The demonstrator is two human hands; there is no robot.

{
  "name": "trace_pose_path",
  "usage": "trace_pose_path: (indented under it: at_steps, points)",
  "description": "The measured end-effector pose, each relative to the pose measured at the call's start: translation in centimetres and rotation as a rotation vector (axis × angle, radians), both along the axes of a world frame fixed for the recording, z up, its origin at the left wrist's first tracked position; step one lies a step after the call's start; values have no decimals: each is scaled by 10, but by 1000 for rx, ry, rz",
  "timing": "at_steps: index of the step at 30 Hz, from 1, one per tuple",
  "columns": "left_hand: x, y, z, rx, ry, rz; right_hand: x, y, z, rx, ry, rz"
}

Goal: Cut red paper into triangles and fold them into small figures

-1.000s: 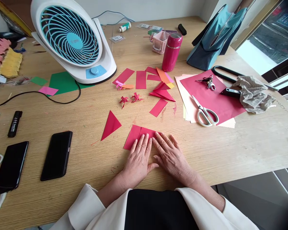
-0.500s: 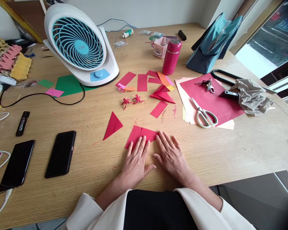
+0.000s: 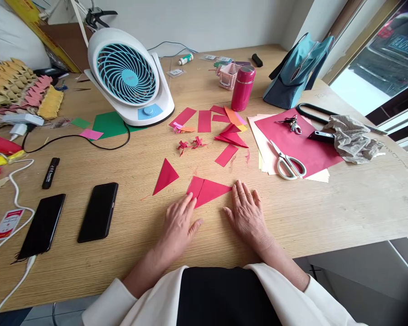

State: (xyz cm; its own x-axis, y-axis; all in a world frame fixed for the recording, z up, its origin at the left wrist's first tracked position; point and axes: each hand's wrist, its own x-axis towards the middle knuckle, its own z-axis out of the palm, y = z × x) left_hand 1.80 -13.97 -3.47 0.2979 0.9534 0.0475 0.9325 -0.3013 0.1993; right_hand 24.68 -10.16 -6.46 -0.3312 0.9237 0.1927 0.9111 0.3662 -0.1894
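A folded piece of red paper (image 3: 212,191) lies flat on the table before me, tapering to a point at its right, with a crease line near its left end. The fingertips of my left hand (image 3: 180,217) rest on its lower left edge, fingers stretched out. My right hand (image 3: 246,213) lies flat with its fingertips at the paper's right tip. Neither hand grips anything. Just up and left sits a red paper triangle (image 3: 166,176). Farther back are two small folded red paper figures (image 3: 197,142) and a folded red sheet (image 3: 231,136).
White scissors (image 3: 287,160) and keys (image 3: 294,123) lie on a red sheet (image 3: 313,145) at right. Behind stand a fan (image 3: 127,77), a pink flask (image 3: 243,88) and a teal bag (image 3: 295,68). Two phones (image 3: 98,213) and a black marker (image 3: 51,173) are at left.
My left hand has slid left and down off the middle of the red paper, uncovering more of it. The right hand stays at the right tip. The view has shifted slightly.
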Motion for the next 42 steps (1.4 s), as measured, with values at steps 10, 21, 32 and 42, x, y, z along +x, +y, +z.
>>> trace_pose_path:
  at_steps: [10,21,32,42]
  points:
    - [11,51,4,49,-43,328,2,-1,-2,0,37,2]
    - [8,65,43,-392,-692,60,23,27,21,-214,520,105]
    - [12,122,69,-288,-1429,266,-9,88,70,-758,1493,59]
    - [16,134,36,-172,-1456,347,-37,89,40,-752,1545,-46]
